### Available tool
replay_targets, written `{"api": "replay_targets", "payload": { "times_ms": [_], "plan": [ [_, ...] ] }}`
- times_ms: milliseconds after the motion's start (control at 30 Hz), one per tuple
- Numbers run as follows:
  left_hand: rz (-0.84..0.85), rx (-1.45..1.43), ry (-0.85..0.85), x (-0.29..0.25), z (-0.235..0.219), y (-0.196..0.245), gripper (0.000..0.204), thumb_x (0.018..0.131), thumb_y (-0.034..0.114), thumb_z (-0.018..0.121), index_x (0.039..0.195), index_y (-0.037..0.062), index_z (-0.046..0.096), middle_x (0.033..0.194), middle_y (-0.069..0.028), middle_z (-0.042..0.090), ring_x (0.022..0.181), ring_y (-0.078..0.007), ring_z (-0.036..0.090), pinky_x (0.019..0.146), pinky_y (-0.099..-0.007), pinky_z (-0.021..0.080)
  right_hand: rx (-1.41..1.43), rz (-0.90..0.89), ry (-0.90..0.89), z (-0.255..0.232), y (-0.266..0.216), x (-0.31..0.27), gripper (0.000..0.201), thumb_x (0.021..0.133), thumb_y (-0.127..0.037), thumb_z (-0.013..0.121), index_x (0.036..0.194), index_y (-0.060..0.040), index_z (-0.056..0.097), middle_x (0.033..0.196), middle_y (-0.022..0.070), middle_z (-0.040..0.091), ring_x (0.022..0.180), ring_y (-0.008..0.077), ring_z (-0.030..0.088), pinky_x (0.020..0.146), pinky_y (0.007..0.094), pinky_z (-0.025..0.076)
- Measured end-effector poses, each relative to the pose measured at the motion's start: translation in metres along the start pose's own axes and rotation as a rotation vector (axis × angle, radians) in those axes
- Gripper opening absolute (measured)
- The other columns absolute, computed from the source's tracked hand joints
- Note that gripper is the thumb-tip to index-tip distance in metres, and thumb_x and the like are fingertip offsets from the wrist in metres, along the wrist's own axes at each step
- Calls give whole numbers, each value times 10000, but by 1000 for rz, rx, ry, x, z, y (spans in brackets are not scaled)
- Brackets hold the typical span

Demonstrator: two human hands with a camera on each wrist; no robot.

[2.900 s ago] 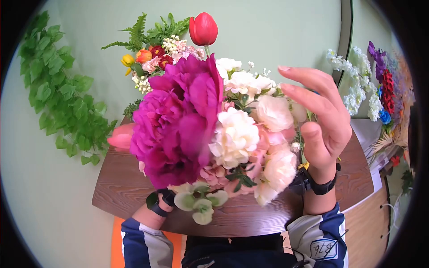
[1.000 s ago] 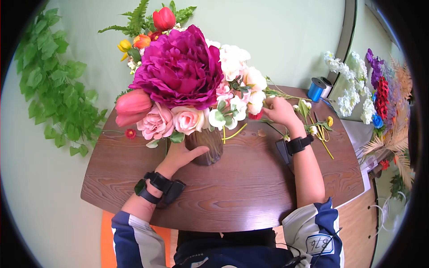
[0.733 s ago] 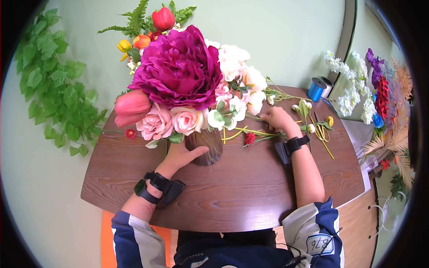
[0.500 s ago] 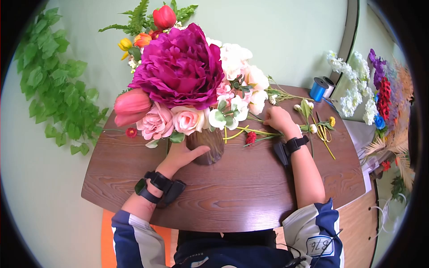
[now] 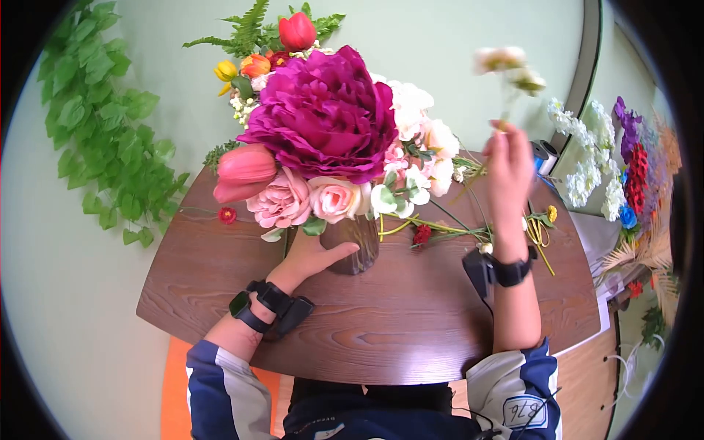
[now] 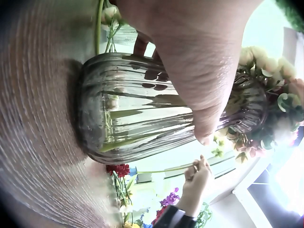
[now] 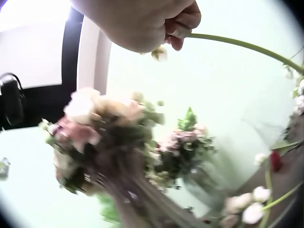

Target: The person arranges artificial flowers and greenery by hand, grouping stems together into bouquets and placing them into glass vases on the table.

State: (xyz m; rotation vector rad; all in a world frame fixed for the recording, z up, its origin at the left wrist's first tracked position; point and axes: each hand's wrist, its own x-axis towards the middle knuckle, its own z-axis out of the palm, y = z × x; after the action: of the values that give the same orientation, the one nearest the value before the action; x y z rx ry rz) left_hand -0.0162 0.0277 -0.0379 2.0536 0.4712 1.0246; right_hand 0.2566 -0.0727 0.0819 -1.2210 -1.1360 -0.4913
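My left hand point(image 5: 314, 255) holds the ribbed glass vase point(image 5: 359, 249) low on its side. In the left wrist view the thumb lies across the glass and fingers show behind it, with stems visible inside. A bouquet fills the vase, led by a big magenta peony point(image 5: 323, 114), a pink tulip point(image 5: 246, 173) and pink roses point(image 5: 337, 199). Raised to the right of the bouquet, my right hand point(image 5: 510, 172) pinches a flower stem point(image 7: 237, 42). Small pale blooms point(image 5: 501, 59), blurred by motion, top that stem in the head view.
Loose stems with a red flower point(image 5: 422, 235) and a yellow one point(image 5: 551, 213) lie on the right of the wooden table point(image 5: 330, 315). A blue spool point(image 5: 541, 158) stands at the back right. Another arrangement with fern leaves point(image 5: 249, 29) rises behind; ivy point(image 5: 110, 117) hangs left.
My right hand was open beside the bouquet, then reached down among the loose stems. Now it has risen, gripping a flower stem. My left hand stays on the vase.
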Motion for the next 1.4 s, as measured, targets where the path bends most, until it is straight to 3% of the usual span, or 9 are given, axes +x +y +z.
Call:
{"api": "replay_targets", "payload": {
  "times_ms": [100, 167, 433, 967, 1033, 1067, 1233, 1333, 1400],
  "plan": [
    [21, 11, 36, 0, 0, 9, 653, 698, 346, 751, 1183, -3, 487, 1191, -127, 516, 1100, -218, 485, 958, -341, 358, 478, 77, 176, -32, -61, 9, 165, 930, -94, 453, 1056, -31, 539, 718, 22, 549, 454, 41, 373, 415, 172, 290],
    [-418, 174, -159, 0, -5, 34, 813, 717, 354, 733, 1291, -50, 324, 1267, -165, 439, 1183, -242, 421, 1004, -342, 317, 537, -55, 363, -51, -89, 8, 174, 942, -114, 437, 1054, -20, 531, 723, 68, 540, 441, 30, 316, 402, 158, 246],
    [74, 488, -116, -6, 6, 31, 785, 716, 451, 698, 1265, -18, 390, 1273, -164, 435, 1183, -281, 413, 997, -355, 319, 915, -298, 188, -105, -106, -2, 273, 979, -176, 342, 1046, 33, 504, 822, 119, 522, 450, 61, 340, 390, 165, 263],
    [163, 551, -199, -12, 17, 40, 658, 735, 458, 684, 1181, 18, 487, 1150, -105, 532, 1065, -217, 493, 910, -302, 398, 949, -112, -91, -71, -101, 2, 227, 968, -150, 365, 1042, 34, 476, 796, 170, 547, 422, 116, 476, 363, 175, 383],
    [-32, 472, -426, -11, 20, 33, 615, 736, 448, 688, 1147, 28, 510, 1119, -94, 547, 1037, -212, 508, 896, -299, 406, 938, -91, -143, -68, -102, 1, 207, 968, -143, 360, 1006, 30, 466, 781, 172, 555, 422, 136, 511, 364, 189, 412],
    [213, 537, -295, -12, 22, 26, 584, 732, 446, 694, 1116, 36, 536, 1073, -77, 574, 976, -212, 544, 868, -305, 427, 944, -47, -168, -67, -102, 0, 212, 968, -148, 361, 1000, 33, 466, 781, 171, 558, 418, 145, 515, 361, 193, 412],
    [261, 140, 6, -27, 39, -26, 570, 711, 480, 701, 1054, 43, 572, 936, -41, 603, 849, -196, 591, 748, -281, 466, 897, -38, 43, -82, -120, -5, 190, 963, -176, 383, 900, -7, 444, 723, 96, 507, 366, 66, 419, 320, 141, 332],
    [118, -73, -128, -29, 38, -35, 577, 706, 512, 692, 1021, 44, 571, 884, -29, 588, 779, -181, 584, 723, -258, 459, 1104, -132, 124, -107, -119, -6, 177, 940, -104, 405, 787, -17, 386, 703, 57, 449, 351, 40, 378, 299, 118, 285],
    [-169, 155, -544, -18, 27, -6, 565, 797, 344, 630, 1221, 58, 388, 1188, -73, 455, 1107, -219, 451, 960, -388, 400, 1264, -204, 119, -126, -120, -4, 187, 923, -57, 423, 749, -14, 372, 709, 60, 443, 352, 43, 394, 295, 118, 287]
  ]
}}
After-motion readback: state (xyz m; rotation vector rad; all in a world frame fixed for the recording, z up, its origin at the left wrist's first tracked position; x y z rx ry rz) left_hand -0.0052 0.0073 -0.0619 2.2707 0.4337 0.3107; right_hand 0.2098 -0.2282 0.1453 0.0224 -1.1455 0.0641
